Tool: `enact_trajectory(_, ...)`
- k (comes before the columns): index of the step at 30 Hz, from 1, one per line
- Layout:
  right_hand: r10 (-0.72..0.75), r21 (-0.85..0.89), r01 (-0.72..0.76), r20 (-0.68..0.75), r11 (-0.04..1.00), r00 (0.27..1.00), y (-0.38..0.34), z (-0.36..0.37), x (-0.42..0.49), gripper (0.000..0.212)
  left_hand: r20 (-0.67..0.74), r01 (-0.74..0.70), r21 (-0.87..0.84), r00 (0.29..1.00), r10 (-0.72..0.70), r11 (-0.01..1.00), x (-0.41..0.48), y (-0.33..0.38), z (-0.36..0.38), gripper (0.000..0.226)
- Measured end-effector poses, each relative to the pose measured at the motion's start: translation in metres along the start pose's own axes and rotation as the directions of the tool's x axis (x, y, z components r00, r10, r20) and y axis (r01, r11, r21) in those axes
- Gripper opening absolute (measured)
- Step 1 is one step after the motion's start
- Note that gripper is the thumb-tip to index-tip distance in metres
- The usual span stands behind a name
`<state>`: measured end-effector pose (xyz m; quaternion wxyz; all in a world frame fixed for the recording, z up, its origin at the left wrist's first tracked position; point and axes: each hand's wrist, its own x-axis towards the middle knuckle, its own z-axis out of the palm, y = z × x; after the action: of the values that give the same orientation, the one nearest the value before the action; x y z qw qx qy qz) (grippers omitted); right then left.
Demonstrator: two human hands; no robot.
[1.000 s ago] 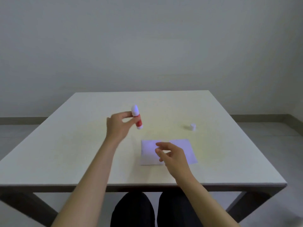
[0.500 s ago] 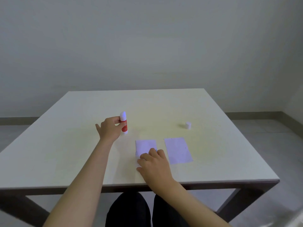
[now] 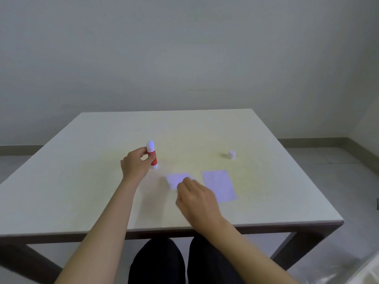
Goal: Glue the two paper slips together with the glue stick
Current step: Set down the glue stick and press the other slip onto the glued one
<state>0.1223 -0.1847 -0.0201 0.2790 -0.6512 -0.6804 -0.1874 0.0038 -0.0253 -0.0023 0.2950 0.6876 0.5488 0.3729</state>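
Pale and flat, the counter (image 3: 82, 181) stood in front of a plain grey wall (image 3: 184, 48). On it the left hand (image 3: 135, 167) was closed around a red glue stick (image 3: 152, 155), with the fingers and thumb pinching its middle. The glue stick stood upright, and its bottom end seemed to touch the counter. Its white top poked up above the fingers. The right hand (image 3: 194, 198) lay curled, palm down, with its fingertips on the near part of the left paper slip (image 3: 177, 179). It was blurry, so I could not tell if it pinched the slip or just pressed on it. It hid the near end of that slip. The right paper slip (image 3: 220, 185) lay flat just beside it, not touching. A small white cap (image 3: 232, 154) stood farther back on the right, well apart from the hands. Both bare arms reached forward over the near edge of the counter. Dark trousers (image 3: 164, 263) showed under it.
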Motion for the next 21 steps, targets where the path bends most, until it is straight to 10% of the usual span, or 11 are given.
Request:
enact_trajectory(4, 0.355, 0.375, -0.314, -0.044, 0.872, 0.934, 0.029, -0.03, 0.013, 0.009, 0.014, 0.034, -0.021, 0.999, -0.033, 0.999, -0.001, -0.003, 0.001, 0.01)
enact_trajectory(7, 0.623, 0.61, -0.524, 0.063, 0.594, 0.78, 0.056, -0.05, 0.017, 0.013, 0.016, 0.057, -0.016, 0.998, -0.056, 0.998, 0.0, -0.006, 0.001, 0.063)
enact_trajectory(12, 0.738, 0.852, -0.521, 0.318, 0.054, 0.595, 0.08, -0.06, 0.007, 0.008, -0.448, -0.276, -0.162, 0.876, 0.178, 0.948, -0.046, 0.021, 0.013, 0.036)
enact_trajectory(14, 0.743, 0.866, -0.494, 0.381, -0.079, 0.55, 0.081, -0.057, 0.002, 0.01, -0.328, -0.238, -0.348, 0.937, 0.119, 0.907, -0.072, 0.036, 0.026, 0.007)
enact_trajectory(21, 0.758, 0.878, -0.421, 0.432, -0.228, 0.488, 0.086, -0.052, -0.012, 0.013, 0.156, 0.128, -0.512, 0.986, -0.055, 0.849, -0.104, 0.063, 0.066, 0.01)
